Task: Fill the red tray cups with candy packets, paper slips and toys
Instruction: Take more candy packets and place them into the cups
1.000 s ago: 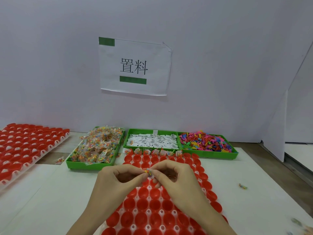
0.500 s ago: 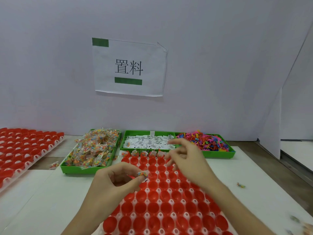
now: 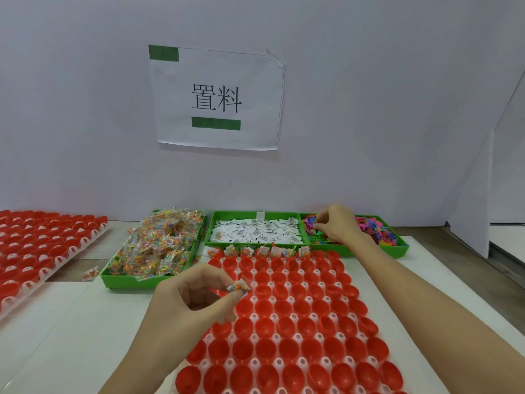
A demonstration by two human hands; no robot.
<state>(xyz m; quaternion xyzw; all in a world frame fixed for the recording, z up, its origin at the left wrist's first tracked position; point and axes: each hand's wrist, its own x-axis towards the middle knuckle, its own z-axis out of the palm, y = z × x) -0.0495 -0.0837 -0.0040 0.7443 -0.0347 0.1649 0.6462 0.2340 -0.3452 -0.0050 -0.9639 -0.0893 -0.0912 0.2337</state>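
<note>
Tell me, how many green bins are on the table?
3, in a row along the wall: candy bin left, paper slip bin middle, toy bin right, where the right hand reaches.

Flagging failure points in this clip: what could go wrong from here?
1. The left hand pinches a candy packet only by its edge above the red tray; it may slip into the wrong cup.
2. The right hand reaches into the tangled toys; several might lift out together.
</note>
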